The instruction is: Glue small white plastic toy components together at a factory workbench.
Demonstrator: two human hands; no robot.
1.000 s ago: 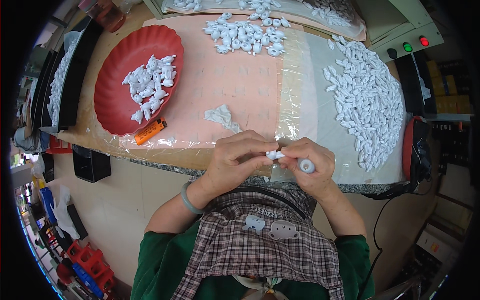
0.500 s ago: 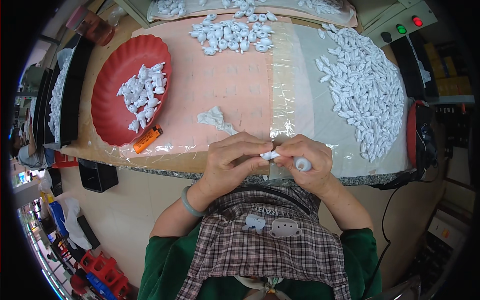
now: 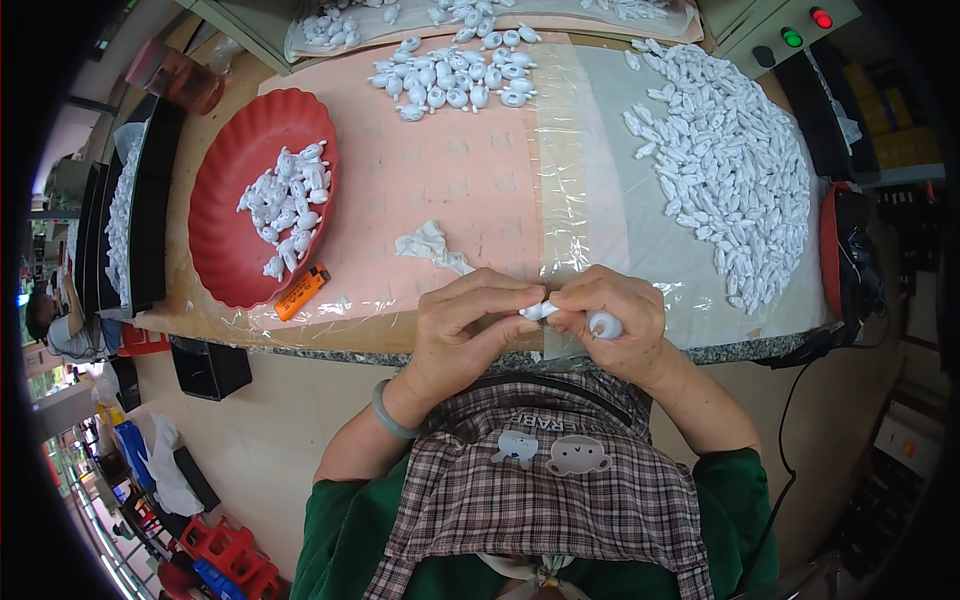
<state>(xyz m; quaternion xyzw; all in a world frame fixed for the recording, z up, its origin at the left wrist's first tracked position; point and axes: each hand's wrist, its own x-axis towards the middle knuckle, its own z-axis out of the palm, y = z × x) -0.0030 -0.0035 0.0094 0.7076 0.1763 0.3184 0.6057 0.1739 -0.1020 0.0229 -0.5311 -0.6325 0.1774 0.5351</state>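
Observation:
At the table's front edge, a small white plastic figure part (image 3: pixel 537 311) sits between the fingertips of both hands. My left hand (image 3: pixel 462 318) pinches it from the left side. My right hand (image 3: pixel 628 318) is closed, its thumb and forefinger at the part's right side. A small whitish squeeze bottle (image 3: pixel 605 324) with a narrow tip is tucked in the same right hand. Fingers cover much of the part, so its exact shape is hidden. Just beyond my left hand lies a crumpled white tissue (image 3: pixel 431 243).
A red scalloped dish (image 3: pixel 222 200) holds white figure pieces; an orange lighter (image 3: pixel 301 292) lies beside it. Round white pieces (image 3: pixel 455 78) cluster at the back, and a big pile of slender white pieces (image 3: pixel 735 170) covers the right. A pink-lidded jar (image 3: pixel 178 78) stands far left.
The view has shifted slightly, moving the dish and piles a little in the picture. Both hands keep nearly the same pose around the white part.

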